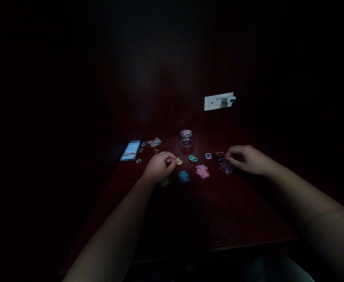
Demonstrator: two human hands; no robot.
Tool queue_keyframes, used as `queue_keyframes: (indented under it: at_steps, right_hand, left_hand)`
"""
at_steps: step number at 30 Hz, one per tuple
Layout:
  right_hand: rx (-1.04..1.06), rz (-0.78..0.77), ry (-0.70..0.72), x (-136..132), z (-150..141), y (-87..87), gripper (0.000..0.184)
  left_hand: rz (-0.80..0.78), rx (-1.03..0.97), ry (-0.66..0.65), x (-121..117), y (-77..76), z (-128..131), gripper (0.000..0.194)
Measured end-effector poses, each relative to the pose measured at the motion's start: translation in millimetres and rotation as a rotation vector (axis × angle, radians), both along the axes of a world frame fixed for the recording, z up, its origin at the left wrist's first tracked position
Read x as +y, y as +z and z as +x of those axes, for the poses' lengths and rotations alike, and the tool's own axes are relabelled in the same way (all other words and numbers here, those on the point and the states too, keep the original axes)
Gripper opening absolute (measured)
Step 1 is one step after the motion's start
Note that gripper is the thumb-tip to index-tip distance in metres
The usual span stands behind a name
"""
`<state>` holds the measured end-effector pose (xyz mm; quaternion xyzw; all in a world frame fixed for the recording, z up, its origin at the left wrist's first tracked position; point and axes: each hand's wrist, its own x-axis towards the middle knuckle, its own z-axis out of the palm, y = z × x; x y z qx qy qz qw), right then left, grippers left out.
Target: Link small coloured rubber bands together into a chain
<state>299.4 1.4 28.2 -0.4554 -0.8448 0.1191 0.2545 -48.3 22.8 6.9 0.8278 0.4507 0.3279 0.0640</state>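
Note:
Small coloured rubber bands lie sorted in little heaps on a dark red table [219, 211]. My left hand [159, 166] is closed in a pinch beside a yellow band [179, 161], fingertips touching it. My right hand [246, 159] is curled, its fingertips at a purple heap [226, 167] and near a dark band [219, 154]. Between the hands lie a blue heap [183, 176], a pink heap [202, 171], green bands [192, 158] and a violet band [208, 156]. A pale heap [166, 182] sits under my left wrist.
A small clear jar [186, 138] stands at the back of the table. Mixed loose bands [152, 143] lie back left, beside a blurred light-blue rectangle [130, 150]. A white wall socket [219, 101] with a plug is above. The surroundings are very dark.

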Motion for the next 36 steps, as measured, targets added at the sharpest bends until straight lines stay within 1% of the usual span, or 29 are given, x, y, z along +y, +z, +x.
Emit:
queue_keyframes:
  at_steps: [2, 4, 6, 10, 13, 17, 21, 24, 29, 33, 36]
  right_hand:
    - [0.041, -0.003, -0.043, -2.5, 7.8, -6.9, 0.016]
    - [0.142, -0.055, -0.06, -3.2, 13.3, -14.9, 0.019]
    - [0.237, -0.099, -0.083, -2.3, 17.1, -21.4, 0.022]
    - [0.322, -0.129, -0.11, 1.6, 23.3, -27.0, 0.027]
    - [0.319, -0.146, -0.12, 4.2, 27.0, -28.4, 0.029]
    - [0.293, -0.191, -0.08, 8.2, 28.3, -32.2, 0.028]
    - [0.277, -0.204, -0.069, 11.6, 27.7, -36.1, 0.028]
    - [0.272, -0.184, -0.07, 11.4, 27.0, -36.6, 0.024]
    - [0.274, -0.123, -0.117, 8.6, 25.8, -32.9, 0.02]
    - [0.31, -0.042, -0.188, 8.8, 26.5, -30.8, 0.021]
    - [0.347, -0.035, -0.21, 9.2, 26.7, -30.3, 0.022]
  left_hand:
    - [-0.039, -0.01, 0.124, 8.0, -3.3, -8.4, 0.017]
    - [-0.045, 0.016, 0.26, 15.3, -6.6, -17.3, 0.021]
    - [-0.061, 0.047, 0.367, 21.2, -9.7, -25.5, 0.024]
    - [-0.135, 0.102, 0.455, 28.2, -14.0, -35.6, 0.03]
    - [-0.198, 0.147, 0.493, 30.0, -15.3, -37.6, 0.035]
    - [-0.274, 0.2, 0.525, 29.4, -14.5, -37.3, 0.039]
    - [-0.301, 0.215, 0.525, 27.9, -12.4, -36.8, 0.037]
    - [-0.31, 0.214, 0.53, 27.2, -11.3, -36.6, 0.036]
    - [-0.29, 0.167, 0.549, 28.0, -12.8, -38.4, 0.044]
    - [-0.261, 0.166, 0.51, 30.1, -16.1, -40.3, 0.037]
    - [-0.26, 0.185, 0.472, 31.6, -18.1, -40.5, 0.031]
